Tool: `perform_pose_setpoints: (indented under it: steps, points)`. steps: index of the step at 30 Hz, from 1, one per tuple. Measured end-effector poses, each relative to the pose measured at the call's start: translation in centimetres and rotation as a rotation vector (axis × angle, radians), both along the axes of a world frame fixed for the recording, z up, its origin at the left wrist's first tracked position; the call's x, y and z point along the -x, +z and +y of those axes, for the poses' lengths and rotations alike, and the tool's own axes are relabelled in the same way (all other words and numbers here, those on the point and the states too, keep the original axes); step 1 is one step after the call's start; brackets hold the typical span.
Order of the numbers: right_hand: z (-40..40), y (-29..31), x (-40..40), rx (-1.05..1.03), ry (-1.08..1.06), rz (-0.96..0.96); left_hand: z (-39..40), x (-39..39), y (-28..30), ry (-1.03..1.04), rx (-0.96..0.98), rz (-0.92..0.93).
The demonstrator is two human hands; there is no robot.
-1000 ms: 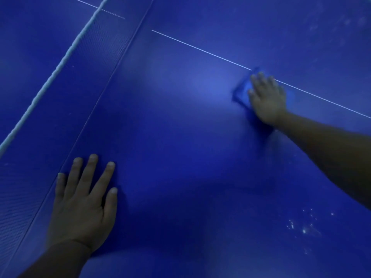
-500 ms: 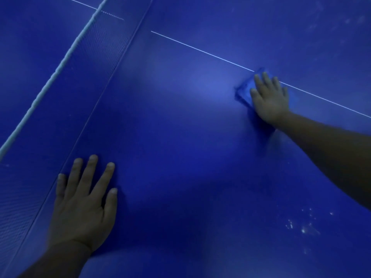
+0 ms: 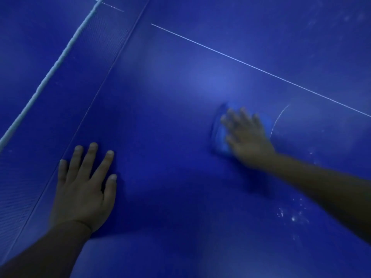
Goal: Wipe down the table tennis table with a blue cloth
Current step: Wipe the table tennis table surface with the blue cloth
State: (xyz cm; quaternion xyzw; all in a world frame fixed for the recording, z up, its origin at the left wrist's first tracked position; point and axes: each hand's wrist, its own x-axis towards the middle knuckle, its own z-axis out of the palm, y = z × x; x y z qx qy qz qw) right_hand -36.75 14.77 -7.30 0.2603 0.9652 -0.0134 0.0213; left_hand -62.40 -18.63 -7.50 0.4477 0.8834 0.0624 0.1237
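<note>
Right of frame centre: our right hand (image 3: 248, 137) lies flat, fingers spread, pressing the cloth (image 3: 220, 135) onto the table (image 3: 170, 109). Left hand (image 3: 84, 189) splayed flat at lower left, holding nothing. Cloth looks soft and light; we'd press through the palm. Blurred; its long axis we cannot tell.

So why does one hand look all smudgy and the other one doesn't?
Head view: the right hand and the blue cloth under it are smeared by motion blur; the left hand, flat on the table, looks sharp. The scene is dim, with a pale glare patch above the cloth.
</note>
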Motion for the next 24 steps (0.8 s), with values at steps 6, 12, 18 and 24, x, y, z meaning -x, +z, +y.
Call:
perform_pose_setpoints:
  steps: [6, 12, 18, 24]
  points:
    - [3.9, 0.0, 3.6, 0.038, -0.513, 0.013, -0.2, 0.0, -0.3, -0.001, -0.027, 0.015]
    - [-16.6, -0.8, -1.8, 0.097, 0.113, 0.035, -0.2, -0.3, -0.1, 0.008, -0.059, 0.000]
    - [-10.2, -0.4, -1.8, 0.043, 0.197, -0.020, -0.1, -0.3, -0.1, 0.009, -0.056, 0.003]
    - [-7.0, -0.2, 1.9, 0.044, -0.363, 0.027, -0.4, -0.2, -0.1, -0.009, -0.077, -0.003]
